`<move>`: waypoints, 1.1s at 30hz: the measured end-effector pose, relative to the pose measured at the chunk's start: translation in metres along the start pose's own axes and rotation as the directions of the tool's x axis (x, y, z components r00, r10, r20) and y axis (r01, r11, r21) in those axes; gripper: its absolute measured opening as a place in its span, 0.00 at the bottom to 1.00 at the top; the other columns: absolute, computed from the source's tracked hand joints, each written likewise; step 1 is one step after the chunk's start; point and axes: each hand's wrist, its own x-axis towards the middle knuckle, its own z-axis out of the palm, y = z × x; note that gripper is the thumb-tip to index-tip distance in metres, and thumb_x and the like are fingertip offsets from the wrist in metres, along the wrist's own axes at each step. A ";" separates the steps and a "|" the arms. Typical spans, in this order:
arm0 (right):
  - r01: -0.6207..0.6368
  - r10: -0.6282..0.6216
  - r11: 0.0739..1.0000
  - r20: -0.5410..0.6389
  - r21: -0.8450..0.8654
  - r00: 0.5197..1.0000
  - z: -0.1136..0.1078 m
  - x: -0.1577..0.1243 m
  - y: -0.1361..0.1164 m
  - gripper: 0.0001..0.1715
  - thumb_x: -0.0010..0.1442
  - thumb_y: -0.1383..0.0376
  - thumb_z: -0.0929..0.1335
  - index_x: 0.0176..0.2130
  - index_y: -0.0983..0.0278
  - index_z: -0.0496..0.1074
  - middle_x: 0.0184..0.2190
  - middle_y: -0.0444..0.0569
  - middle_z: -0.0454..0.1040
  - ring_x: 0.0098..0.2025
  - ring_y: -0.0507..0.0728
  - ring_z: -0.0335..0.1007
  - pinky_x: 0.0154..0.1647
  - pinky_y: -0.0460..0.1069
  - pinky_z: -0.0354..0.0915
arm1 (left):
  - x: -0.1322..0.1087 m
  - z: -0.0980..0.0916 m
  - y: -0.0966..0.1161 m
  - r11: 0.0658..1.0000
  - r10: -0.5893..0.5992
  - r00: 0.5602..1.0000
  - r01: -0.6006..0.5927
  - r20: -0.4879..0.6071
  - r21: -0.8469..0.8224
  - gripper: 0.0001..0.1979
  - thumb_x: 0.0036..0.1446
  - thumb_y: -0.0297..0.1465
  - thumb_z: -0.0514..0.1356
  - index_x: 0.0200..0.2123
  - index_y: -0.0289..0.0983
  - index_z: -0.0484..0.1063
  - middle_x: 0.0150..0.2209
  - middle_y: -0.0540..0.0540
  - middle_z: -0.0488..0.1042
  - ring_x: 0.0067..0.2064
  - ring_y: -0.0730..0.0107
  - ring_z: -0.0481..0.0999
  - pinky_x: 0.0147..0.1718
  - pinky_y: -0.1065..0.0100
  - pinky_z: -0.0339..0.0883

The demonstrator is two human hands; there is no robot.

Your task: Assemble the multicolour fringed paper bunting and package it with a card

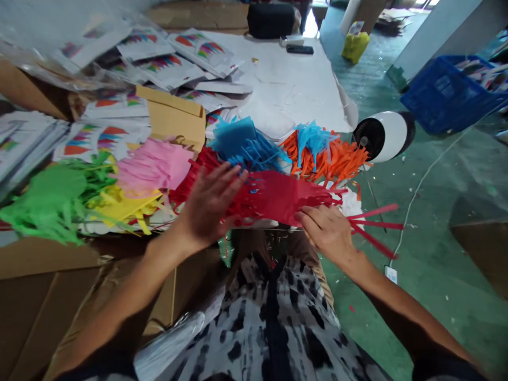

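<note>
While left hand (214, 203) splays over red tissue (278, 196), right hand (327, 230) grips it

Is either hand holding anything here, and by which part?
The right hand grips the red fringed sheet, apparently by its near edge beside the right fringe. The left hand, open, shows no grip.

Left hand (214, 203) and red strips (377, 225) blurred, blue crate (438, 92) cut off at right edge
</note>
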 end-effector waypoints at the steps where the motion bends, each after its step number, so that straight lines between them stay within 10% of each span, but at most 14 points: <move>1: -0.027 0.026 1.000 0.047 0.015 0.999 0.010 -0.006 -0.005 0.10 0.70 0.71 0.67 0.47 0.65 0.79 0.46 0.53 0.84 0.40 0.59 0.72 0.38 0.55 0.57 | -0.006 0.011 0.013 0.998 0.042 0.999 -0.042 -0.001 -0.042 0.41 0.63 0.36 0.64 0.75 0.42 0.53 0.74 0.38 0.60 0.76 0.44 0.54 0.74 0.37 0.43; 6: -0.118 0.105 0.986 0.112 0.117 0.988 0.021 -0.022 -0.013 0.10 0.70 0.66 0.68 0.48 0.62 0.80 0.48 0.51 0.84 0.46 0.61 0.72 0.46 0.57 0.58 | -0.014 0.070 0.073 0.972 0.145 0.988 -0.153 -0.055 -0.178 0.31 0.67 0.39 0.62 0.70 0.38 0.62 0.66 0.39 0.71 0.70 0.52 0.66 0.74 0.47 0.51; 12: -0.206 0.183 0.940 0.109 0.273 0.977 0.013 -0.027 -0.002 0.11 0.69 0.64 0.71 0.50 0.55 0.81 0.52 0.45 0.84 0.52 0.62 0.71 0.56 0.61 0.58 | 0.001 0.099 0.078 0.984 -0.009 0.969 -0.035 -0.246 -0.176 0.18 0.66 0.34 0.61 0.58 0.39 0.74 0.50 0.42 0.82 0.56 0.57 0.78 0.67 0.48 0.63; 21: -0.214 0.117 0.920 0.292 0.327 0.949 0.011 -0.035 0.006 0.13 0.73 0.66 0.65 0.50 0.61 0.78 0.54 0.50 0.83 0.57 0.62 0.75 0.57 0.60 0.59 | -0.005 0.089 0.064 0.951 0.241 0.952 -0.270 -0.187 -0.152 0.10 0.65 0.27 0.58 0.46 0.39 0.79 0.47 0.42 0.83 0.55 0.60 0.79 0.64 0.53 0.70; 33: -0.445 0.288 0.833 0.428 0.329 0.856 0.007 -0.009 0.016 0.13 0.75 0.62 0.61 0.44 0.64 0.72 0.38 0.54 0.80 0.44 0.62 0.74 0.47 0.55 0.60 | 0.014 0.060 0.045 0.923 -0.047 0.992 0.089 0.121 -0.375 0.11 0.64 0.32 0.64 0.48 0.40 0.81 0.47 0.45 0.84 0.49 0.59 0.80 0.49 0.56 0.69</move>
